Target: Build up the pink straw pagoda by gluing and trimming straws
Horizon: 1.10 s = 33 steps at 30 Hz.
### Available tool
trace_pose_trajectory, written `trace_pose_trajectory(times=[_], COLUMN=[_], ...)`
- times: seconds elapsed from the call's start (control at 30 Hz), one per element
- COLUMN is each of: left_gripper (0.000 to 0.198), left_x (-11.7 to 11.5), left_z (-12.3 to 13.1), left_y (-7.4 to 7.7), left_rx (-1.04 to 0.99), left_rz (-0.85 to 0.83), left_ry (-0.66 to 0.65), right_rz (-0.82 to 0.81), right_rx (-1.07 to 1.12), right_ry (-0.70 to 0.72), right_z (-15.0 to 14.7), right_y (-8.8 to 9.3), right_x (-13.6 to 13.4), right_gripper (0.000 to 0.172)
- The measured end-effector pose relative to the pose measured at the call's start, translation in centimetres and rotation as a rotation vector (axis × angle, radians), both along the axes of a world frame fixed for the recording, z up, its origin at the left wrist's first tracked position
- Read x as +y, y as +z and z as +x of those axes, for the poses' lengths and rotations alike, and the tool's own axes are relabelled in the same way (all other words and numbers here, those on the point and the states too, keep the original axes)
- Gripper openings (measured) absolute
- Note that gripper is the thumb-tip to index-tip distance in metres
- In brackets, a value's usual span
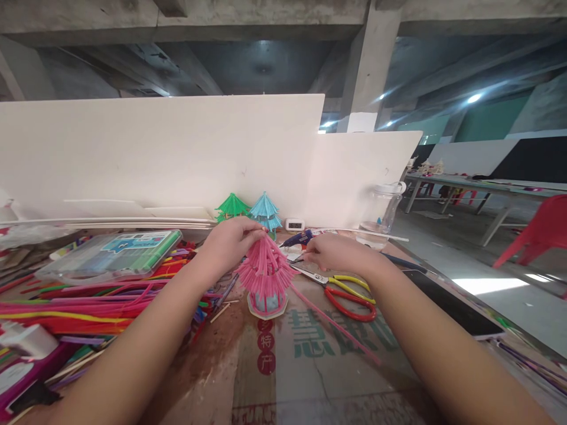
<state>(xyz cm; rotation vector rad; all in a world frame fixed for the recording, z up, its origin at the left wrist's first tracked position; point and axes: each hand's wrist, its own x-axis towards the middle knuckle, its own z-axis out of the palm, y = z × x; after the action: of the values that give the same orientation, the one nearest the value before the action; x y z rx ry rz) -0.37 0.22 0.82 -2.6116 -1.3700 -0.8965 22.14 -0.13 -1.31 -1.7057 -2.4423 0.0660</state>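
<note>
A small pink pavilion model (266, 268) with a pointed, layered roof of fuzzy stems stands upright on a pale base. My left hand (234, 241) pinches the peak of its roof. To the right, my right hand (325, 251) has its fingers closed near a thin dark tip; what they hold is too small to make out. Just behind that hand lies a blue glue gun (299, 238). Scissors (349, 295) with red and yellow handles lie below it, blades toward the model. A loose pink pipe cleaner (336, 327) trails from the model toward the lower right.
Green (233, 205) and blue (264, 206) roofed models stand behind. At left are a clear plastic case (110, 254) and heaped coloured pipe cleaners (84, 310). A phone (452, 301) and a clear jug (381, 215) are at right. White boards (163, 159) rise at the back.
</note>
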Motion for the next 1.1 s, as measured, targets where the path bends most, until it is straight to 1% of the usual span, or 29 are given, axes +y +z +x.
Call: trace_pose_trajectory(times=[0.1, 0.17, 0.23, 0.37, 0.47, 0.57, 0.63, 0.73, 0.87, 1.0, 1.1], left_gripper=[0.033, 0.033, 0.031, 0.031, 0.032, 0.032, 0.032, 0.033, 0.032, 0.032, 0.033], left_x=[0.2, 0.3, 0.3, 0.3, 0.4, 0.4, 0.3, 0.1, 0.0, 0.0, 0.0], left_z=[-0.3, -0.3, -0.4, -0.3, -0.2, -0.3, -0.4, -0.5, -0.5, -0.5, -0.5], left_y=[0.1, 0.1, 0.1, 0.1, 0.0, 0.2, 0.3, 0.4, 0.4, 0.4, 0.4], left_rx=[-0.017, -0.03, -0.037, -0.049, -0.063, -0.06, -0.048, -0.035, -0.03, -0.009, -0.016], left_rz=[-0.034, -0.068, -0.088, -0.061, -0.056, -0.069, -0.074, -0.081, -0.103, -0.102, -0.104], left_ry=[-0.009, 0.015, 0.03, 0.008, -0.015, -0.031, -0.032, -0.04, -0.031, -0.025, -0.028], right_rz=[-0.056, -0.034, -0.005, 0.05, 0.046, 0.001, -0.026, -0.065, -0.093, -0.047, 0.017], right_rx=[0.072, 0.095, 0.118, 0.202, 0.269, 0.333, 0.371, 0.424, 0.499, 0.584, 0.665], right_ry=[-0.084, -0.166, -0.243, -0.35, -0.348, -0.281, -0.252, -0.273, -0.323, -0.345, -0.347], right_z=[1.3, 2.4, 3.3, 4.2, 4.2, 3.8, 3.4, 2.7, 2.0, 2.0, 2.3], right_y=[-0.6, -1.6, -2.8, -5.3, -6.7, -7.7, -8.1, -8.5, -9.1, -9.1, -8.3], right_x=[1.7, 3.2, 4.7, 6.9, 8.0, 9.0, 9.7, 10.9, 11.8, 11.6, 10.8], right_gripper=[0.028, 0.023, 0.022, 0.034, 0.044, 0.046, 0.042, 0.032, 0.031, 0.03, 0.025])
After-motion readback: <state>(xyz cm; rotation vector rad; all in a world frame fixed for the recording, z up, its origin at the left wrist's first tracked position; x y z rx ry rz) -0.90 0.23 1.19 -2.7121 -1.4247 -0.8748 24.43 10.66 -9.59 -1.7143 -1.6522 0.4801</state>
